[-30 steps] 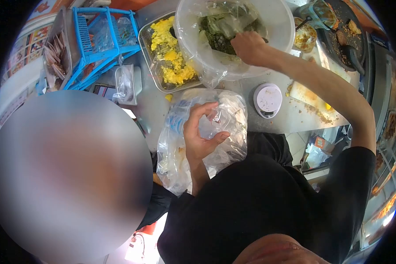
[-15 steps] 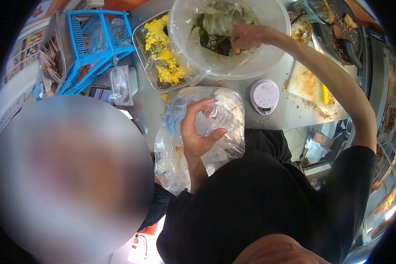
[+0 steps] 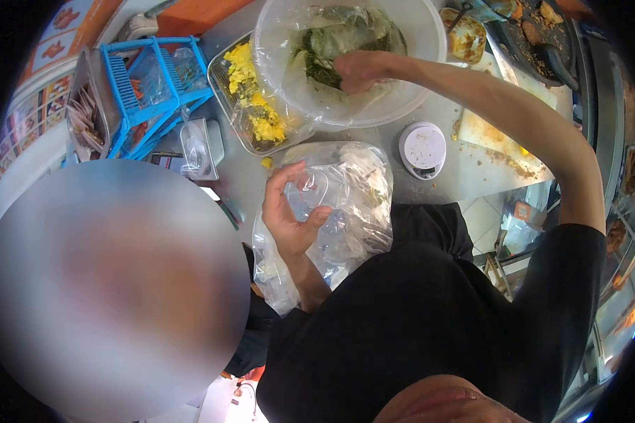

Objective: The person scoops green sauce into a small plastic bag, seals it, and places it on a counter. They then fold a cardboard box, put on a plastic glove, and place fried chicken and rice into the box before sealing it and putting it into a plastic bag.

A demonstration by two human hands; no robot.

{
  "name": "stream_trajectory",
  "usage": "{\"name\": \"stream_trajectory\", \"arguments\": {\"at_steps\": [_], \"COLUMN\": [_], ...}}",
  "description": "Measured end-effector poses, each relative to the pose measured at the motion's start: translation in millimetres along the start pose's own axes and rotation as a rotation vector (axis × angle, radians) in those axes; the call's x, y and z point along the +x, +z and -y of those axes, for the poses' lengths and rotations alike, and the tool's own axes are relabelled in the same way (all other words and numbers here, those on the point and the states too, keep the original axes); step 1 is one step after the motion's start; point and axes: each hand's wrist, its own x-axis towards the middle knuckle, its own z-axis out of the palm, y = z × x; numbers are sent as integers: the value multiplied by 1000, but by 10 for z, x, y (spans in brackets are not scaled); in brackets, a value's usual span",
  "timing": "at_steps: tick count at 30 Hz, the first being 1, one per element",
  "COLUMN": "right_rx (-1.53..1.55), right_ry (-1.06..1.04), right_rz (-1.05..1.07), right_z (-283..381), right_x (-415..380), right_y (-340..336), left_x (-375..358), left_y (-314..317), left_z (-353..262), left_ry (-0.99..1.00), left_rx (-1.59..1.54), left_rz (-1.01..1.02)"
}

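The right hand (image 3: 356,70) is clenched on green leaves (image 3: 317,60) inside the large plastic bowl (image 3: 416,42) on the desk (image 3: 466,176). The left hand (image 3: 289,211) grasps a small clear cup (image 3: 310,194) above a bag (image 3: 360,204).

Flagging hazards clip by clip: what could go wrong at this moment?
1. The right hand digs in greens in the bag-lined bowl; the liner could snag and greens spill.
2. The left hand pinches only a small clear bag; it might slip from that grip.
3. The scale sits near the counter edge under the arm.
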Motion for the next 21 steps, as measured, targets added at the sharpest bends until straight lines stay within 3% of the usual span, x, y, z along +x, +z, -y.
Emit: {"name": "stream_trajectory", "arguments": {"at_steps": [3,6,7,10,11,13,14,16,21], "right_rx": [282,114,109,95,210,280,335,349,322], "right_ry": [-92,-134,-127,-383,-406,-106,-69,-217,-277], "right_rz": [-116,-149,-67,-296,-230,-138,-133,-200,-278], "right_z": [-21,-364,-341,-235,-102,23,-108,-516,-413], "right_x": [-30,346,254,287,153,112,230,542,229], "right_y": [-96,67,46,99,-9,-150,-147,-83,-270], "left_x": [14,42,41,90,85,112,69,83,105], "left_y": [49,47,53,25,36,-41,-34,-38,-107], "left_z": [-24,-7,5,-74,-102,-249,-297,-360,-395], "left_ry": [28,52,65,48,43,123,123,151,225], "left_rx": [-14,14,63,165,54,190,223,157,173], "left_rz": [21,51,78,99,65,70,1,52,-10]}}
